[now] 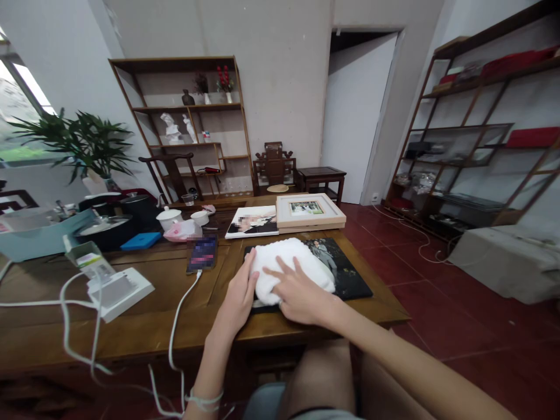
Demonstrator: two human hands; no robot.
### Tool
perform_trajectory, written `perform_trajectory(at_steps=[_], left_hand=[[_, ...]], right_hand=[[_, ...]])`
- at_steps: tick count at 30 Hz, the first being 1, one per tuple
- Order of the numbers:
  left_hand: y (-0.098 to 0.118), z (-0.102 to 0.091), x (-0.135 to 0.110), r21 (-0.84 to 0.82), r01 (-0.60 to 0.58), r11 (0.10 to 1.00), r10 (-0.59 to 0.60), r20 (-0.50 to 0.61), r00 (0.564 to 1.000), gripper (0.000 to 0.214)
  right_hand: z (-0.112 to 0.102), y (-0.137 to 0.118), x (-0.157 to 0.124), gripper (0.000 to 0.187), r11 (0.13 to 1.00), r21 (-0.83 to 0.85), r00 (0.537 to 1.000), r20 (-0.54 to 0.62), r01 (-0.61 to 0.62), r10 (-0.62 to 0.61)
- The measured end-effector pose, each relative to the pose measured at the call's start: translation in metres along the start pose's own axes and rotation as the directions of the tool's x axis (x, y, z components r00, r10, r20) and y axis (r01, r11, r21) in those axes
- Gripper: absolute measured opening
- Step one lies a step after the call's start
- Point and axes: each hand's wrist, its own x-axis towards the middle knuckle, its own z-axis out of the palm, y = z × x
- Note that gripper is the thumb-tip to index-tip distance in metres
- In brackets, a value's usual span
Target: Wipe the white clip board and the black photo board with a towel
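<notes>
A folded white towel (306, 262) lies over the left part of a dark photo panel (350, 280), whose uncovered right side shows a figure in a grey suit. My right hand (295, 289) presses flat on the towel with its fingers spread. Along the left edge of towel and panel rests my left hand (242, 289), its fingers stretched out and holding nothing. Just behind the panel are a white photo board (251, 223) and a light wood picture frame (310, 212) with a small photo inside.
On the wooden table (227, 315) to the left lies a phone (202, 255) with a white cable. Further left are a white box (125, 291), a blue case (140, 240), a white teapot (169, 217) and dark pots (105, 227). Shelves (184, 108) stand behind.
</notes>
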Motion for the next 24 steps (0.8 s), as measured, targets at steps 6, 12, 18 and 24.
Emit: perform_trajectory(at_steps=[6, 12, 18, 24], left_hand=[[0.000, 0.001, 0.001, 0.028, 0.003, 1.000, -0.003, 0.021, 1.000, 0.044], [0.000, 0.003, 0.002, 0.055, -0.034, 0.998, 0.030, 0.069, 0.997, 0.036], [-0.002, 0.003, 0.003, 0.083, -0.057, 0.995, 0.051, 0.075, 0.996, 0.034], [-0.002, 0.003, 0.003, 0.087, -0.065, 0.994, 0.059, 0.071, 0.996, 0.033]], right_hand=[[-0.013, -0.010, -0.054, 0.043, 0.993, 0.108, 0.997, 0.057, 0.045, -0.051], [-0.016, 0.031, -0.077, 0.037, 0.966, 0.060, 0.965, 0.088, -0.252, 0.246], [-0.026, 0.070, -0.022, 0.033, 0.902, -0.001, 0.895, 0.120, -0.432, 0.429], [-0.020, 0.047, 0.047, 0.034, 0.945, 0.042, 0.943, 0.093, -0.325, 0.320]])
